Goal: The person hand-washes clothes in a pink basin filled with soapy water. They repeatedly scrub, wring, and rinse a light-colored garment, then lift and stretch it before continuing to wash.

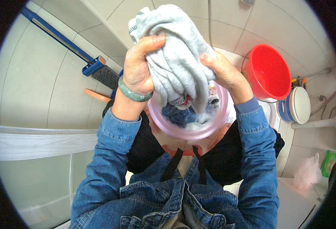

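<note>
A wet, light grey cloth garment [175, 57] is bunched up between my two hands, raised over a pink plastic basin [182, 134]. My left hand [140, 63], with a green bangle at its wrist, grips the garment's left side, thumb on top. On the right side my right hand [225, 68] holds it, thumb pressed on the fabric. The garment's lower folds hang over the basin and hide part of it. Dark blue cloth [179, 114] lies in the basin among sudsy water.
A red bucket [270, 73] stands to the right, beside a lidded white and blue tub [300, 105]. A blue-handled mop or brush [106, 75] lies to the left. At the lower right are a pink plastic bag [308, 173] and a green packet [330, 163]. A metal hose [210, 25] hangs behind.
</note>
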Action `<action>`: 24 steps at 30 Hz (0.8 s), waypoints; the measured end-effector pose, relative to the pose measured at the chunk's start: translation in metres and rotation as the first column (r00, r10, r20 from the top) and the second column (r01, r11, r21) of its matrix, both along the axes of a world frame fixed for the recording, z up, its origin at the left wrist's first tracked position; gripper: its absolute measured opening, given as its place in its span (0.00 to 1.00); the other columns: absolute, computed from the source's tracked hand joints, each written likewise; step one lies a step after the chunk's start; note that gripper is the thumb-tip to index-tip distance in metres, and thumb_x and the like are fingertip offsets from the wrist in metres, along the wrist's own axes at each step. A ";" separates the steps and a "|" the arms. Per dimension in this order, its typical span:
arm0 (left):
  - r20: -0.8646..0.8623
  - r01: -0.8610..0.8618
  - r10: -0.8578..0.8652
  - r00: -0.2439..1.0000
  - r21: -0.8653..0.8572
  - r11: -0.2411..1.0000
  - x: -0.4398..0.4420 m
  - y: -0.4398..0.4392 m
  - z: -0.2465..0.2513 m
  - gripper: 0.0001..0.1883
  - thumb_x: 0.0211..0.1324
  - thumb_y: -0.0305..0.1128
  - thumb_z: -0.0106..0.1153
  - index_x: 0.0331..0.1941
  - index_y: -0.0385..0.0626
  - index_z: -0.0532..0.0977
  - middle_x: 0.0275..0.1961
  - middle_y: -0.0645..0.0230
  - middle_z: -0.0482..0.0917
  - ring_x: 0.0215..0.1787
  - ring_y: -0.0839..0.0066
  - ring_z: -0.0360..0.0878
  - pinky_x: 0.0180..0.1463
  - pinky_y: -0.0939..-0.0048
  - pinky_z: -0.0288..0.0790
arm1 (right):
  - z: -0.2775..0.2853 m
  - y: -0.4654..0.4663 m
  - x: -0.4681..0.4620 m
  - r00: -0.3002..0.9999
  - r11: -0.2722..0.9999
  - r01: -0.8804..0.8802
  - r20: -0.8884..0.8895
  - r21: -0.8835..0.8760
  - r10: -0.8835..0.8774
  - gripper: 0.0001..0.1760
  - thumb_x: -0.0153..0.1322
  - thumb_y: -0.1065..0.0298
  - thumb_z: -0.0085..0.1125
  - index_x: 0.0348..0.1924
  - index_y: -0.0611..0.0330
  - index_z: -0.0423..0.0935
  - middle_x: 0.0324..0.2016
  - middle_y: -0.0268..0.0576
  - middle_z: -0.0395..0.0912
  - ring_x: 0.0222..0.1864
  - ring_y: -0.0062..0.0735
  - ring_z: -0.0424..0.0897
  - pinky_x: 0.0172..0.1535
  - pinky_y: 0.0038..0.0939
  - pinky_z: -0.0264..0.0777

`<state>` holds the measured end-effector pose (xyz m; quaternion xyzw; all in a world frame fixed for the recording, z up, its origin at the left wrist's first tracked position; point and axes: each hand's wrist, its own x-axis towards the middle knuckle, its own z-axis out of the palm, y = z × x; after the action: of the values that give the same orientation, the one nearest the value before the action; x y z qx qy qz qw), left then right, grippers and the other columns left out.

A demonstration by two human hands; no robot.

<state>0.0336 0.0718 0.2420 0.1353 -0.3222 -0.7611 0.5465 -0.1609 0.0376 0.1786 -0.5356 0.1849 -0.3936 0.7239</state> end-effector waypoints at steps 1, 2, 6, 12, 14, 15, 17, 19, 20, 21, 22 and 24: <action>-0.013 0.026 -0.026 1.000 -0.010 1.000 -0.002 0.002 0.001 0.14 0.55 0.26 0.52 0.45 0.35 0.71 0.43 0.55 0.79 0.45 0.64 0.80 0.52 0.63 0.75 | -0.005 -0.002 -0.003 0.999 0.999 0.038 0.018 0.030 -0.039 0.29 0.67 0.54 0.58 0.53 0.69 0.69 0.48 0.43 0.74 0.49 0.27 0.72 0.54 0.28 0.64; -0.042 0.022 -0.019 0.999 0.054 0.998 -0.004 0.000 -0.007 0.15 0.56 0.27 0.52 0.47 0.35 0.71 0.45 0.55 0.78 0.46 0.63 0.79 0.53 0.61 0.74 | -0.016 -0.008 -0.007 0.996 0.995 0.079 0.034 0.060 -0.081 0.28 0.67 0.55 0.58 0.52 0.69 0.69 0.47 0.42 0.74 0.49 0.27 0.72 0.54 0.28 0.64; 0.012 -0.105 0.108 0.994 0.358 0.928 0.003 -0.011 -0.108 0.21 0.60 0.41 0.53 0.51 0.38 0.70 0.49 0.56 0.77 0.52 0.60 0.76 0.56 0.58 0.71 | -0.097 -0.030 0.000 0.904 0.926 0.370 -0.201 -0.078 -0.378 0.26 0.65 0.64 0.56 0.54 0.66 0.67 0.47 0.50 0.73 0.49 0.35 0.73 0.54 0.31 0.65; 0.319 -0.301 0.122 0.940 0.606 0.736 -0.005 -0.002 -0.289 0.30 0.61 0.58 0.43 0.54 0.45 0.70 0.51 0.61 0.76 0.52 0.65 0.73 0.58 0.63 0.66 | -0.159 0.052 0.062 0.621 0.801 0.116 -0.586 -0.587 -0.520 0.18 0.65 0.57 0.56 0.45 0.56 0.76 0.42 0.53 0.76 0.44 0.53 0.77 0.48 0.40 0.71; 0.340 -0.370 0.185 0.922 0.635 0.678 -0.009 0.008 -0.311 0.29 0.61 0.56 0.43 0.54 0.45 0.70 0.50 0.62 0.76 0.52 0.65 0.73 0.57 0.64 0.66 | -0.167 0.072 0.078 0.489 0.767 -0.007 -0.672 -0.641 -0.557 0.16 0.65 0.54 0.56 0.38 0.56 0.76 0.34 0.51 0.77 0.36 0.52 0.78 0.40 0.43 0.73; 0.356 -0.407 0.219 0.909 0.642 0.650 -0.009 0.016 -0.317 0.28 0.61 0.55 0.42 0.54 0.45 0.70 0.50 0.62 0.76 0.51 0.65 0.73 0.57 0.65 0.66 | -0.178 0.073 0.084 0.445 0.770 0.012 -0.686 -0.638 -0.575 0.16 0.64 0.53 0.55 0.36 0.55 0.75 0.33 0.50 0.77 0.34 0.52 0.78 0.38 0.45 0.73; 0.414 -0.455 0.217 0.884 0.661 0.597 -0.022 0.023 -0.326 0.26 0.62 0.53 0.42 0.53 0.45 0.70 0.50 0.62 0.76 0.51 0.66 0.73 0.57 0.65 0.66 | -0.202 0.062 0.077 0.330 0.733 0.104 -0.672 -0.672 -0.663 0.16 0.64 0.53 0.55 0.35 0.56 0.75 0.32 0.51 0.77 0.32 0.53 0.78 0.36 0.45 0.73; 0.516 -0.520 0.180 0.837 0.650 0.554 -0.034 0.022 -0.318 0.24 0.62 0.49 0.43 0.53 0.44 0.69 0.51 0.62 0.75 0.52 0.66 0.72 0.56 0.66 0.66 | -0.207 0.057 0.074 0.247 0.720 0.170 -0.678 -0.673 -0.693 0.17 0.64 0.53 0.55 0.35 0.58 0.74 0.31 0.51 0.77 0.30 0.53 0.78 0.34 0.45 0.73; 0.394 -0.398 0.133 0.910 0.734 0.551 -0.035 0.023 -0.311 0.23 0.62 0.47 0.43 0.53 0.43 0.69 0.53 0.62 0.74 0.52 0.67 0.72 0.58 0.66 0.65 | -0.207 0.057 0.072 0.220 0.732 0.198 -0.698 -0.651 -0.681 0.17 0.64 0.53 0.56 0.34 0.58 0.74 0.31 0.51 0.77 0.30 0.52 0.78 0.34 0.44 0.73; 0.380 -0.376 0.119 0.917 0.729 0.572 -0.030 0.023 -0.311 0.23 0.62 0.48 0.43 0.53 0.43 0.69 0.53 0.62 0.74 0.53 0.67 0.71 0.58 0.66 0.65 | -0.202 0.055 0.074 0.203 0.739 0.226 -0.711 -0.635 -0.673 0.17 0.64 0.52 0.56 0.34 0.59 0.74 0.31 0.52 0.77 0.31 0.52 0.78 0.34 0.44 0.73; 0.367 -0.358 0.112 0.923 0.721 0.593 -0.022 0.021 -0.317 0.24 0.62 0.48 0.43 0.53 0.43 0.69 0.53 0.62 0.74 0.54 0.67 0.71 0.58 0.66 0.64 | -0.192 0.059 0.080 0.269 0.746 0.184 -0.697 -0.640 -0.664 0.17 0.64 0.52 0.55 0.33 0.58 0.74 0.30 0.52 0.77 0.31 0.52 0.78 0.34 0.45 0.73; 0.331 -0.312 0.092 0.939 0.707 0.635 -0.010 0.021 -0.323 0.24 0.62 0.50 0.43 0.54 0.44 0.69 0.54 0.63 0.73 0.55 0.68 0.70 0.59 0.65 0.63 | -0.175 0.076 0.089 0.385 0.753 0.094 -0.674 -0.651 -0.631 0.17 0.64 0.52 0.54 0.33 0.57 0.74 0.29 0.52 0.78 0.31 0.53 0.78 0.34 0.46 0.72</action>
<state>0.0233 0.0924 -0.0808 0.4840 -0.0319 -0.7337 0.4758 -0.0723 0.1133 0.0034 -0.7708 0.5297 -0.2556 0.2447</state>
